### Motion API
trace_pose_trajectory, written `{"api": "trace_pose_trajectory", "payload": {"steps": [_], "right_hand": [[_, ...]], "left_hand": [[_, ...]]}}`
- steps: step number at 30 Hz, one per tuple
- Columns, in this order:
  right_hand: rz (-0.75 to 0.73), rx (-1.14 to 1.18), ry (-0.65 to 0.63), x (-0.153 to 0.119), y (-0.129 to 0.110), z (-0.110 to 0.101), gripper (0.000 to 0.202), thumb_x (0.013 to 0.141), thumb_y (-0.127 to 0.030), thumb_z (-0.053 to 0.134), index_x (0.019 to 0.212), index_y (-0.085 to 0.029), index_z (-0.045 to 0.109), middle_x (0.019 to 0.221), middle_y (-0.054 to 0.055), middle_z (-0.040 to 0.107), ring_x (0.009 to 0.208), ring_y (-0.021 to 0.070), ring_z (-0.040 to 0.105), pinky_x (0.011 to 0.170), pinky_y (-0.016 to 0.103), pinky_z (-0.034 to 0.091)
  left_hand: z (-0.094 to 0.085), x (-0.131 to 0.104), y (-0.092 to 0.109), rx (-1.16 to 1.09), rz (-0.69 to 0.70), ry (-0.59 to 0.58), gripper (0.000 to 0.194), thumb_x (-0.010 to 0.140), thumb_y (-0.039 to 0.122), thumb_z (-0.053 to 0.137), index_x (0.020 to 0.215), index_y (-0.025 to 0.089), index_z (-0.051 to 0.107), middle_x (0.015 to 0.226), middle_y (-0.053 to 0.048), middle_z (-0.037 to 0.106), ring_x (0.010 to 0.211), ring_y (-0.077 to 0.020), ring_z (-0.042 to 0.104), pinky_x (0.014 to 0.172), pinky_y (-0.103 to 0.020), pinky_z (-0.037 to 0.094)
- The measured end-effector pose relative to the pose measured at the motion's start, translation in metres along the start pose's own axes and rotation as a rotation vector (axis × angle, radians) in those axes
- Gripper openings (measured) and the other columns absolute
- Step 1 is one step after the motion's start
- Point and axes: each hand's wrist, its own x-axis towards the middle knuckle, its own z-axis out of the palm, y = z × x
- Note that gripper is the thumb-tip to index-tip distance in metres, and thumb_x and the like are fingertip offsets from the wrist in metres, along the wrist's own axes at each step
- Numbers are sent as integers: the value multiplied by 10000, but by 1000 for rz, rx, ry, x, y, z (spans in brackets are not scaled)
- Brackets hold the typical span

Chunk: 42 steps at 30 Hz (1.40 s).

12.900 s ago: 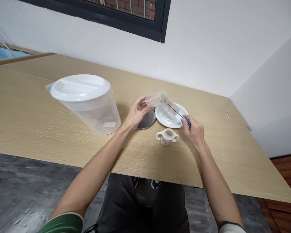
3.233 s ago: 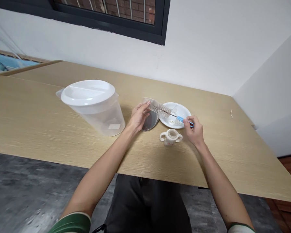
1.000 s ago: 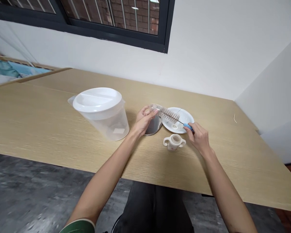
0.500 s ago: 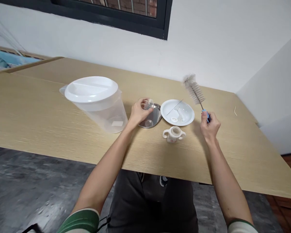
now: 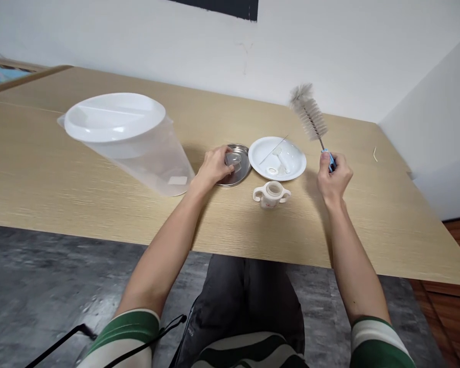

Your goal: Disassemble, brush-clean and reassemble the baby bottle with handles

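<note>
My left hand (image 5: 213, 166) rests over a round steel dish (image 5: 240, 162) and grips a small clear plastic cup (image 5: 233, 160) that sits on it. My right hand (image 5: 332, 175) holds a bottle brush (image 5: 311, 113) by its blue handle, bristles pointing up and away, to the right of a white plate (image 5: 293, 164). The plate carries a thin wire and small white pieces. A white two-handled collar (image 5: 271, 193) stands in front of the plate.
A large clear jug with a white lid (image 5: 117, 116) stands at the left on the wooden table (image 5: 61, 174). White walls close the back and right. A small pale strip (image 5: 375, 154) lies near the table's far right edge.
The brush has come out of the clear cup and swung up to the right in my right hand. My left hand has lowered the cup onto the steel dish.
</note>
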Motion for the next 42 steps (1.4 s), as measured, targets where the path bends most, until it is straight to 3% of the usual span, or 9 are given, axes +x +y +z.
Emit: {"api": "trace_pose_trajectory", "payload": {"steps": [5,9,20,29,35,42], "right_hand": [[-28,-2,23,1,0,0,533,993,-655,403,846,-186,612,664,-3,530,601,136,471,611,296,371],[-43,-13,30,1,0,-1,534,1003,-647,399,841,-186,617,663,-4,528,593,130,471,603,292,374],[-60,11,37,1,1,0,548,1013,-647,394,874,-170,626,690,-1,530,600,123,499,614,295,400],[-22,52,-20,2,5,0,569,1012,-675,358,911,-173,606,768,28,543,712,166,573,662,329,437],[-71,19,17,2,4,0,556,1016,-664,364,884,-181,604,727,10,529,671,151,553,647,321,427],[-52,36,7,2,5,0,567,1015,-672,358,895,-175,605,741,14,535,693,155,568,674,329,439]], "left_hand": [[1,0,0,-64,25,176,358,795,265,695,1142,210,627,1300,-154,639,1243,-383,532,1089,-516,353],[-1,-2,1,-71,23,219,186,812,232,675,997,219,670,1283,-142,617,1260,-398,479,1102,-560,305],[10,-1,1,-84,-27,142,226,840,292,666,1029,219,764,1216,-161,550,1258,-442,445,1114,-651,248],[13,-1,0,-66,-10,92,315,847,304,647,1140,263,756,1230,-162,552,1271,-446,450,1096,-668,267],[15,-1,1,-71,-4,60,382,841,299,657,1212,236,723,1281,-178,540,1306,-463,434,1113,-678,243],[15,-2,1,-115,2,94,308,853,343,655,1132,228,721,1268,-169,565,1299,-446,442,1123,-658,230]]}}
